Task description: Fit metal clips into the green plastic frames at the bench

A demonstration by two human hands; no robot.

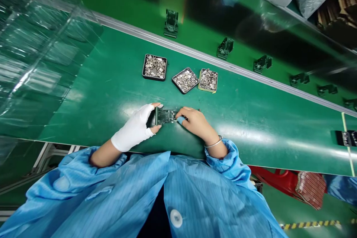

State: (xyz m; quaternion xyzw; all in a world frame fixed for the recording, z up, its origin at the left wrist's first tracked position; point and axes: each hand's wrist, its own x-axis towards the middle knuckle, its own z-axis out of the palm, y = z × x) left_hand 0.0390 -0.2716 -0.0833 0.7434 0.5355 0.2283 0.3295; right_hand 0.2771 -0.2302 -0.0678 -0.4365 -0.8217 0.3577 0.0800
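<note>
My left hand (pixel 136 126), in a white glove with bare fingertips, grips the wide left end of a dark green plastic housing (pixel 166 116) between thumb and fingers. The housing lies low over the green bench. At its right end, the fingers of my right hand (pixel 195 122) are pinched together, one tip wrapped in blue. Whatever is in that pinch is too small to make out. Beyond the hands sit a black tray (pixel 154 78), a tilted dark tray (pixel 184 91) and a yellow-edged tray (pixel 206 90), each full of small shiny metal parts.
Behind a metal rail (pixel 195 56), several green housings (pixel 171 23) stand in a row on a green belt (pixel 134 7). Stacked clear plastic trays (pixel 36 52) take up the left side. A red stool (pixel 279 182) is below the bench at right.
</note>
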